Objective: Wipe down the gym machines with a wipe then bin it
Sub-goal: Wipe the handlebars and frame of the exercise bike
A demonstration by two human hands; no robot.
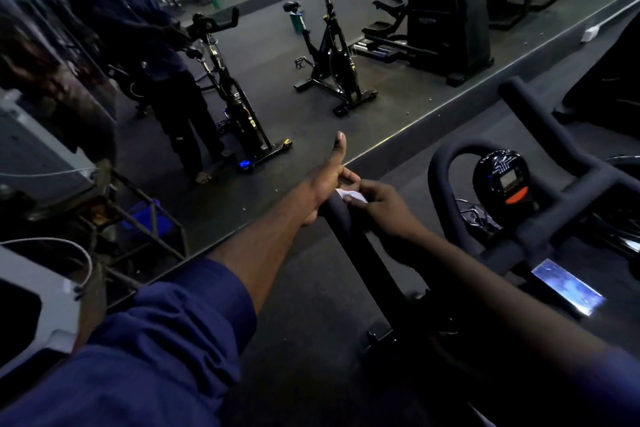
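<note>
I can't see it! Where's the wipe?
In the head view's centre, the small white wipe is pinched by the right hand on the black padded handlebar.

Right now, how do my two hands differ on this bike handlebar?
The left hand grips the handlebar bare; the right hand holds a white wipe against it. The left hand's thumb sticks up; the right hand's fingers curl down. Both are at the same bar end.

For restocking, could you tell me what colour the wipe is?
White: the wipe on the handlebar, clearest in the head view.
</note>
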